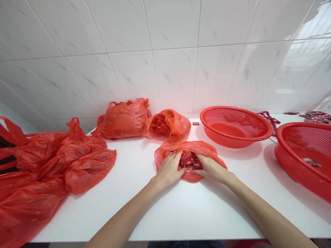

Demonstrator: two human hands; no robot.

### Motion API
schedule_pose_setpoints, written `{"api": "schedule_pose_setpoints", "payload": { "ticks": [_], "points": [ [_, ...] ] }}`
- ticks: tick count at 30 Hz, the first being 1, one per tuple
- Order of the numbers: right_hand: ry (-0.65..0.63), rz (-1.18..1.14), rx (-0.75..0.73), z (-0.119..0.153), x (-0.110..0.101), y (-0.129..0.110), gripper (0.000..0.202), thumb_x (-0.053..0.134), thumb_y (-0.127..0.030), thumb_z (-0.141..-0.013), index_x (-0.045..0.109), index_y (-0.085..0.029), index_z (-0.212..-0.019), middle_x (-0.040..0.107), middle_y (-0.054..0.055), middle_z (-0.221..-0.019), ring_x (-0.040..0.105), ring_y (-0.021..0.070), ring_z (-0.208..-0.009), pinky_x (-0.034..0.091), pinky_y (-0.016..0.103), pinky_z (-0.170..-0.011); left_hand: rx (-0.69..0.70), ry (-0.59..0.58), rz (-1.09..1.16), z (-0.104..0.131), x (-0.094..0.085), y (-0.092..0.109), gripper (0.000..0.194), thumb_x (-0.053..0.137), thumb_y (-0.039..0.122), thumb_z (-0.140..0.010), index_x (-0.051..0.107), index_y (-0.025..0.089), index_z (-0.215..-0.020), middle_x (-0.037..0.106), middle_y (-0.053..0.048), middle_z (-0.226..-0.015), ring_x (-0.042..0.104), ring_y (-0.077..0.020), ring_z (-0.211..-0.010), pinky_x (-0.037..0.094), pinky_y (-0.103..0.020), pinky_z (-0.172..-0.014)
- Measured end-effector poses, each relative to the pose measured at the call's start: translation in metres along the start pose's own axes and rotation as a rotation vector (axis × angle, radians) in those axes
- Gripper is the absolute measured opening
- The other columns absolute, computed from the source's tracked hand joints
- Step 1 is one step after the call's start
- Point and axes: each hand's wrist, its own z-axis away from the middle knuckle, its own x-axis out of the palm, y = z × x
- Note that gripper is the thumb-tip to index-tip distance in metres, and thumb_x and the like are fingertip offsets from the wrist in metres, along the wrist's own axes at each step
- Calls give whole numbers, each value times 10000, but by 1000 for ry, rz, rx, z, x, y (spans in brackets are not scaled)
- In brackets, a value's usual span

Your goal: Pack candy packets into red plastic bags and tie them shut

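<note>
A red plastic bag (204, 147) lies on the white table with its mouth spread toward me. Inside it are dark red printed packets (188, 160). My left hand (169, 168) reaches into the bag from the left, thumb apart from the stretched fingers, beside the packets. From the right, my right hand (210, 167) reaches in as well, its thumb and forefinger apart around the packets' right end. Some fingertips of both hands are hidden within the bag and behind its contents.
Behind stand another opened red bag (168, 125) and a full tied one (121, 119). More red bags (85, 165) crowd the left. Two red mesh baskets (232, 136) (305, 165) stand right. A small red packet (196, 123) lies near the tiled wall.
</note>
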Motion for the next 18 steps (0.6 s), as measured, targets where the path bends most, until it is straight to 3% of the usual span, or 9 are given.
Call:
{"api": "schedule_pose_setpoints", "payload": {
  "ticks": [4, 8, 13, 18],
  "points": [
    [8, 48, -13, 2, -3, 0, 585, 719, -216, -803, 532, -191, -1356, 657, 123, -1319, 645, 313, -1171, 530, 432, -961, -36, -57, 69, 1, -6, 2, 721, 691, 216, -760, 476, 136, -1443, 650, -176, -1324, 555, -381, -1277, 475, -524, -1042],
    [28, 65, 0, 1, -5, 4, 493, 705, -171, -783, 587, -178, -1262, 701, 109, -1216, 677, 297, -1064, 546, 410, -885, -10, -78, 150, 1, -11, 4, 590, 685, 190, -731, 586, 192, -1312, 694, -118, -1232, 636, -336, -1153, 529, -449, -962],
    [156, 78, -42, -3, -4, 8, 297, 590, -130, -856, 659, -185, -1140, 731, 97, -1129, 681, 270, -1026, 536, 387, -861, 54, 6, 194, -1, -1, -4, 610, 670, 135, -731, 589, 186, -1333, 675, -119, -1259, 635, -302, -1167, 513, -442, -1017],
    [99, 123, -143, -3, 1, 7, 406, 500, -33, -819, 682, -197, -1143, 745, 82, -1051, 683, 228, -879, 535, 346, -772, 75, 41, 189, -1, 4, -4, 455, 669, 135, -761, 673, 185, -1212, 696, -106, -1121, 659, -274, -1058, 551, -432, -950]
  ]
}}
